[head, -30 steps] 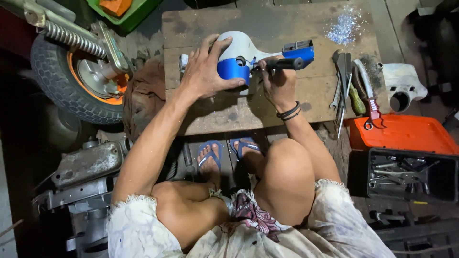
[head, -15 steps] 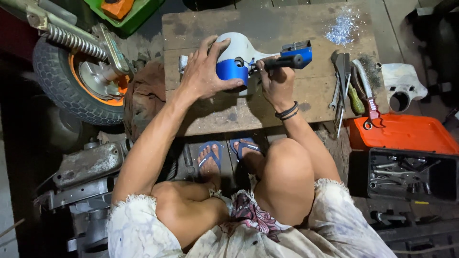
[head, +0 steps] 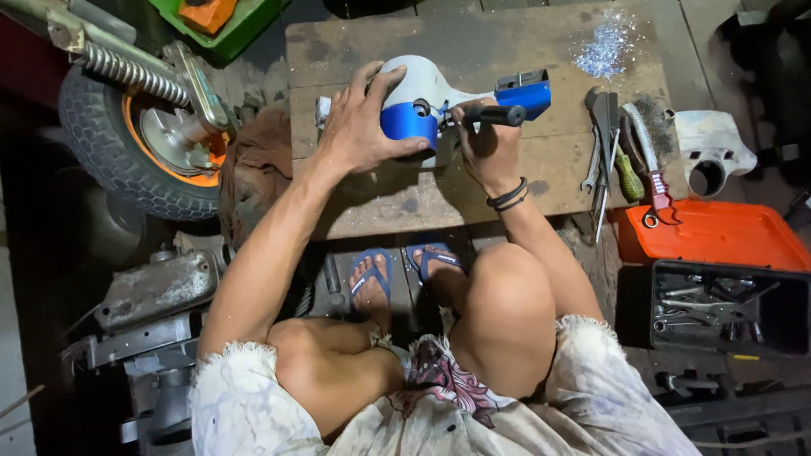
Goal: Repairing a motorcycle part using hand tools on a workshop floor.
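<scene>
Housing (head: 418,105), white and blue, is laid on the board (head: 380,203) just ahead of the feet, long axis running left to right: rounded blue-banded end to the left, narrow neck and blue bracket (head: 525,89) to the right. Left hand (head: 359,127) is spread over the rounded end, fingers splayed across the white top, thumb against the blue band; the part is pressed down and gripped, not lifted. Right hand (head: 486,143) is clenched round a black-handled tool (head: 494,115), held level and roughly in line with the housing's axis, tip aimed left at the junction between blue band and neck. Tip contact is hidden by the fingers; touching or just short cannot be told. Working spot is found between the two hands, nearer the right one. Right wrist carries dark bands.

Loose wrenches (head: 601,143) and a green-handled screwdriver (head: 628,173) are lined up on the board's right edge, well apart from both hands. Orange tray (head: 718,236) and a black toolbox (head: 726,308) are set further right. Wheel (head: 135,143) with orange rim is seen to the left, a brown rag (head: 253,169) beside it.
</scene>
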